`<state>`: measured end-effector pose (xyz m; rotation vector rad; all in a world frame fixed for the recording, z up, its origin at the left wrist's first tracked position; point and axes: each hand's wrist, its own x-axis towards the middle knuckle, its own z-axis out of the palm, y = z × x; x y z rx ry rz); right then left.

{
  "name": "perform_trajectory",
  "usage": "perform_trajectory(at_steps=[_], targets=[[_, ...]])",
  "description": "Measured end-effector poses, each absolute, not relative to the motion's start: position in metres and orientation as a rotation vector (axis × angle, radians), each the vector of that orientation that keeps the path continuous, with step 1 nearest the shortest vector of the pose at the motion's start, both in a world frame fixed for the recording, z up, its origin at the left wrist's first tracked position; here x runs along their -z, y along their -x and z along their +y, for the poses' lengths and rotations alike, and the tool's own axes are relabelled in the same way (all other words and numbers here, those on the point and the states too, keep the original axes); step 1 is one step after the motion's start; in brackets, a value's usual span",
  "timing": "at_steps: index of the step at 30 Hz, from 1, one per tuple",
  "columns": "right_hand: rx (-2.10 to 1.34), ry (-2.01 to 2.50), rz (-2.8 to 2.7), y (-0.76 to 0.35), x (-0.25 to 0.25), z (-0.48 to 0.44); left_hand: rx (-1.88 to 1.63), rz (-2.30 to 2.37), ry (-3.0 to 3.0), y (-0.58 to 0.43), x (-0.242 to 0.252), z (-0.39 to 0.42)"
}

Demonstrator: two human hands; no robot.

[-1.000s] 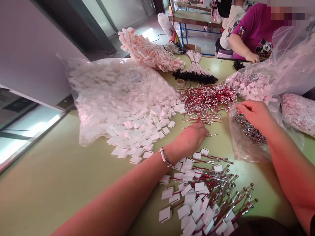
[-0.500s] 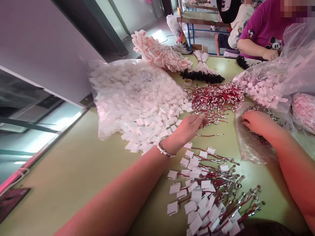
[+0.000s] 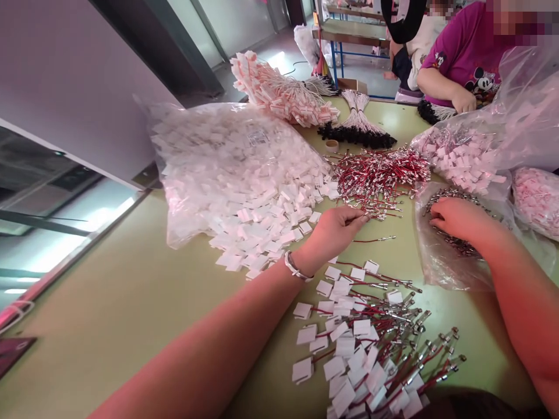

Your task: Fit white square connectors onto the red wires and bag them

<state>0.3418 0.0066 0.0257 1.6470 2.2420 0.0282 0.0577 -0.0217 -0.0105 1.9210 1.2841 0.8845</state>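
The pinched left hand had moved from a lone red wire on the counter to the red-wire pile; the curled right hand had dipped into the parts bag. Both were apparently picking; I couldn't tell what either grasped.

The left hand touches the red wires; the right hand is at a clear bag of metal parts. White-tagged wires lie toward the near edge of the desk.
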Motion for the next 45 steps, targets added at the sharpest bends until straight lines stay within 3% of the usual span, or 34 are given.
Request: perform_trajectory(at_steps=[9, 15, 18, 27, 33, 40, 43, 45], targets=[[-0.114, -1.821, 2.371, -0.327, -0.029, 0.0, -0.805, 1.248, -1.853, -0.061, 0.002, -0.029], [0.737, -1.91, 2.974, -0.287, -0.025, -0.028, -0.771, 1.133, -1.867, -0.07, 0.0, -0.036], [0.876, -1.832, 3.132, -0.266, -0.015, -0.039, -0.727, 1.07, -1.871, -0.072, 0.001, -0.04], [0.774, -1.937, 3.117, -0.263, -0.01, -0.042, -0.738, 1.097, -1.93, -0.072, 0.004, -0.039], [0.674, -1.687, 3.176, -0.263, -0.011, -0.042, -0.685, 1.123, -2.007, -0.069, 0.006, -0.039], [1.0, -1.755, 2.824, -0.264, -0.012, -0.043, -0.519, 1.16, -2.448, -0.07, 0.011, -0.039], [0.988, -1.807, 2.812, -0.265, -0.01, -0.037, -0.641, 1.145, -2.414, -0.068, 0.009, -0.032], [0.798, -1.721, 2.887, -0.267, -0.008, -0.033, -0.801, 1.213, -2.328, -0.066, 0.01, -0.026]])
